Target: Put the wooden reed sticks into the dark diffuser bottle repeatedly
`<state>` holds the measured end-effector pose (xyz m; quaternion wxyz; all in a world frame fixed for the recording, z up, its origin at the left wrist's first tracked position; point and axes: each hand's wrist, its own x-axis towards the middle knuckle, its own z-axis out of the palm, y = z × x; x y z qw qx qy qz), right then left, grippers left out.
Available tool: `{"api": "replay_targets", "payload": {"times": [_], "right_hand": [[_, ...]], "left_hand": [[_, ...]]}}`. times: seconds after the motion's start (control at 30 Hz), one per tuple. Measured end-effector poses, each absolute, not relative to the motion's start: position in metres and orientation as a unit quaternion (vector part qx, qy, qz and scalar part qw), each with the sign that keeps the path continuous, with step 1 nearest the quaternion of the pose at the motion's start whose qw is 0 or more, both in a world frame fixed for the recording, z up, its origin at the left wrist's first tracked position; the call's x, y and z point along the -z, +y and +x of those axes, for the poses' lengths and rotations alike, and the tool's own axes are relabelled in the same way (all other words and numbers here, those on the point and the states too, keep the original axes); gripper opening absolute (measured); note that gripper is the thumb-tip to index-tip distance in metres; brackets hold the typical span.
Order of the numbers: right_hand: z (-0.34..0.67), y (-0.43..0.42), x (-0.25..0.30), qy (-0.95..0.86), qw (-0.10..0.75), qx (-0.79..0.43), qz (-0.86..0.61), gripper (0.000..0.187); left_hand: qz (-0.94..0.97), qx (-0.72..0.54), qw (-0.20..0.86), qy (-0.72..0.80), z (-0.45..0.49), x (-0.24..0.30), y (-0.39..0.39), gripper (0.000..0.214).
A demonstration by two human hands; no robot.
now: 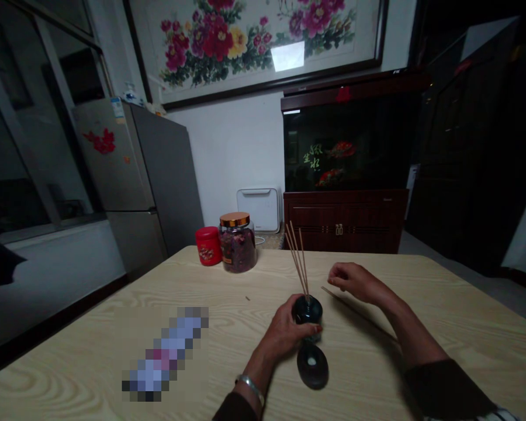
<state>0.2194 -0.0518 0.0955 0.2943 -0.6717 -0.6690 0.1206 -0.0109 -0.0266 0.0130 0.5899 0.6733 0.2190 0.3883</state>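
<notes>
My left hand (283, 327) is wrapped round a dark glass reed diffuser bottle (307, 310) that stands upright on the table. Several thin reed sticks (298, 257) lean out of its neck. In front of the bottle lies a dark oval piece (312, 368) with a pale round spot in it. My right hand (348, 278) hovers to the right of the bottle with its fingers curled together; whether anything is between the fingertips is hidden. Just below it, a single loose reed stick (355, 310) runs slantwise under my right forearm.
On the wooden table (114, 327), a red canister (208, 245) and a copper-lidded jar (238, 245) of dried flowers stand at the back. A blurred-out long object (166, 354) lies at left; a tiny stick piece (248, 299) is mid-table. Beyond are a fridge (170, 169) and a fish tank (346, 146).
</notes>
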Motion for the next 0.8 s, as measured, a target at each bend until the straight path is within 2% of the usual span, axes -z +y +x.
{"api": "replay_targets", "payload": {"times": [0.07, 0.23, 0.33, 0.4, 0.53, 0.7, 0.8], "right_hand": [[0.236, -0.054, -0.087, -0.644, 0.225, -0.099, -0.724, 0.004], [0.248, -0.059, -0.066, -0.587, 0.082, -0.086, -0.801, 0.012], [0.245, -0.06, -0.062, -0.574, 0.027, -0.095, -0.813, 0.014], [0.243, -0.059, -0.061, -0.569, 0.0, -0.1, -0.816, 0.023], [0.242, -0.059, -0.062, -0.567, -0.021, -0.106, -0.816, 0.035], [0.24, -0.06, -0.062, -0.577, 0.016, -0.1, -0.811, 0.013], [0.24, -0.059, -0.059, -0.582, 0.053, -0.1, -0.805, 0.014]], "left_hand": [[0.67, -0.386, 0.595, 0.22, -0.011, -0.013, -0.027, 0.057], [0.666, -0.389, 0.601, 0.211, -0.01, -0.013, -0.027, 0.056], [0.665, -0.39, 0.599, 0.216, -0.009, -0.013, -0.028, 0.055], [0.662, -0.389, 0.601, 0.222, -0.009, -0.014, -0.028, 0.057], [0.666, -0.389, 0.597, 0.222, -0.01, -0.015, -0.029, 0.058], [0.677, -0.389, 0.585, 0.217, -0.01, -0.012, -0.027, 0.054], [0.681, -0.391, 0.582, 0.213, -0.01, -0.011, -0.026, 0.051]]}}
